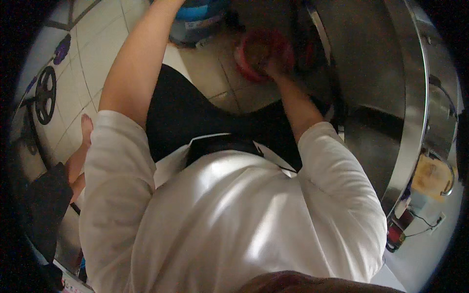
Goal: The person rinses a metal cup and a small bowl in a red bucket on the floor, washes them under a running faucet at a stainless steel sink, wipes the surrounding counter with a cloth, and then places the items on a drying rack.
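My left forearm runs out past the top edge, so the left hand is out of view. Close to where it leaves stands a round blue and grey container (pixel 198 25) with a pale label, partly cut off. My right hand (pixel 272 67) reaches down into a red plastic basin (pixel 253 75) on the tiled floor, at its near right side. Deep shadow and blur hide the fingers, and whether they hold anything is unclear. The basin's contents look brownish but cannot be made out.
A dark metal cabinet front (pixel 370 73) with a shiny counter edge (pixel 425 91) rises at the right. Beyond it are a faucet (pixel 449 183), a wooden board (pixel 430 175) and a cord. Another person's bare foot (pixel 87 126) and a black wheel-like part (pixel 45 95) are at left.
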